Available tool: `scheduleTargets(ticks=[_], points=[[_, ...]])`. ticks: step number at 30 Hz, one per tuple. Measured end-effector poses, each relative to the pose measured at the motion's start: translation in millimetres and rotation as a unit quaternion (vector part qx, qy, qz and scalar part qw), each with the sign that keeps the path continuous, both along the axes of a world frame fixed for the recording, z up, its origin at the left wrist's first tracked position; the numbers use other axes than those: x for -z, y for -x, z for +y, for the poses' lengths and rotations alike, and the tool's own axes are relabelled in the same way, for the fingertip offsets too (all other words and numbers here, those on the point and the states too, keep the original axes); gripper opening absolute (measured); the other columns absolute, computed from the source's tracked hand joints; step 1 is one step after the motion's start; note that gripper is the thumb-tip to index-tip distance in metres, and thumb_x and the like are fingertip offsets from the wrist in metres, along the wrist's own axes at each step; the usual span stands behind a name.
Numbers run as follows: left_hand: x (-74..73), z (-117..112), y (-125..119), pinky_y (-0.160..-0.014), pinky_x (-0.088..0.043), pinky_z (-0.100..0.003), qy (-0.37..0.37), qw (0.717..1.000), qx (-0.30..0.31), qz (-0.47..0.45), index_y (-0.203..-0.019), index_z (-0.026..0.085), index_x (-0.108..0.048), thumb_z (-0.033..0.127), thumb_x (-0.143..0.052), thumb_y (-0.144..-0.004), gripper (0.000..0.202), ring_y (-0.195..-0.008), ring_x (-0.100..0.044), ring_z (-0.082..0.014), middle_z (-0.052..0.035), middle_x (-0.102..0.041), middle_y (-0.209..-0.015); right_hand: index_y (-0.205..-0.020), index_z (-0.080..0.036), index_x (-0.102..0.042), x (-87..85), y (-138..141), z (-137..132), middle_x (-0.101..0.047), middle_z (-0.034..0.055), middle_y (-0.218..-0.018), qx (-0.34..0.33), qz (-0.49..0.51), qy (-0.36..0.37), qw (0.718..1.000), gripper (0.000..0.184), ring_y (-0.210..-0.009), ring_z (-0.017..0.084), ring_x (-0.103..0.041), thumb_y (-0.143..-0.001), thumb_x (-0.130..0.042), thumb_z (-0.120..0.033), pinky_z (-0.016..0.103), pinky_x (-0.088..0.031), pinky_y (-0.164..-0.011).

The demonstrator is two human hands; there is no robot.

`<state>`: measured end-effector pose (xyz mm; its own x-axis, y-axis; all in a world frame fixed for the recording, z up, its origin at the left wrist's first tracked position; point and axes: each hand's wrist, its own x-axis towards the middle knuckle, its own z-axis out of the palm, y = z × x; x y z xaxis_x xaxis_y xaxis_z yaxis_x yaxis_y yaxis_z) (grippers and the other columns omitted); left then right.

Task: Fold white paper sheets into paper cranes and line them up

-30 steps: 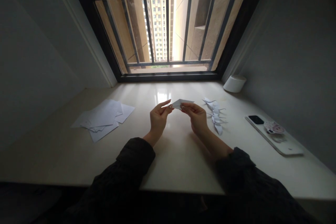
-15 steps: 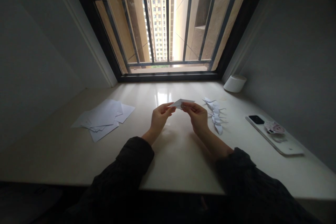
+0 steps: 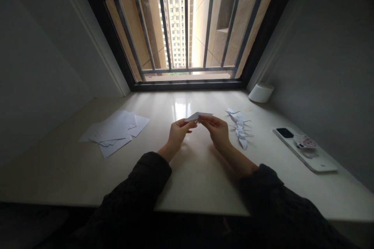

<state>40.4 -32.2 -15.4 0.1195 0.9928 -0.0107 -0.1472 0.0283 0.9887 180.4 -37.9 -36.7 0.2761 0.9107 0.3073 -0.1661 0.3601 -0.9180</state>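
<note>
A piece of folded white paper [image 3: 193, 116] is held up over the pale countertop [image 3: 198, 181], near its middle and in front of the window [image 3: 175, 31]. Its left part is pinched between the thumb and fingers of the left hand [image 3: 177, 133], the other fingers being curled beneath. Its middle is gripped by the thumb and forefinger of the right hand [image 3: 218, 130] – the two sets of fingertips are brought close together, and the exact fold under them is hidden. A low peak is formed by the paper's upper edge, and a pointed end is left showing beyond the right fingers. Both forearms are covered by dark sleeves [image 3: 149, 173], with the wrists left bare.

Just beside the right hand, small folded paper cranes [image 3: 240, 126] are lined up in a close row; their number cannot be told. To the left, well apart from the hands, loose white sheets [image 3: 113, 126] are piled unevenly. On the far right a white phone [image 3: 318, 163] is laid flat, and a white cylinder [image 3: 261, 93] is set near the window's right corner – slightly tilted in the view
</note>
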Motion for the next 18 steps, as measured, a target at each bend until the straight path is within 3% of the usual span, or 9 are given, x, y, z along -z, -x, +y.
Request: scheduleTargets(ticks=[5, 18], points=[[3.0, 2.1, 0.1, -0.066, -0.047, -0.028, 0.003, 1.0, 0.011, -0.015, -0.078, 0.016, -0.073, 0.039, -0.076, -0.063, 0.028, -0.086, -0.067, -0.0237, -0.0091, -0.072, -0.081, -0.079, -0.024, -0.076, -3.4, -0.1, -0.1, -0.075, 0.0026, -0.086, -0.02, 0.043, 0.014, 0.999, 0.021, -0.085, 0.022, -0.068, -0.06, -0.08, -0.031, 0.04, -0.052, -0.086], [2.2, 2.1, 2.9, -0.069, -0.047, -0.031, 0.009, 0.998, 0.058, -0.019, -0.085, 0.017, -0.074, 0.04, -0.072, -0.068, 0.029, -0.089, -0.068, -0.0263, -0.0108, -0.073, -0.09, -0.079, -0.023, -0.075, -9.0, -5.0, 0.6, -0.075, 0.0029, -0.084, 0.01, 0.024, 0.032, 0.999, 0.022, -0.08, 0.021, -0.068, -0.059, -0.079, -0.031, 0.039, -0.053, -0.078]])
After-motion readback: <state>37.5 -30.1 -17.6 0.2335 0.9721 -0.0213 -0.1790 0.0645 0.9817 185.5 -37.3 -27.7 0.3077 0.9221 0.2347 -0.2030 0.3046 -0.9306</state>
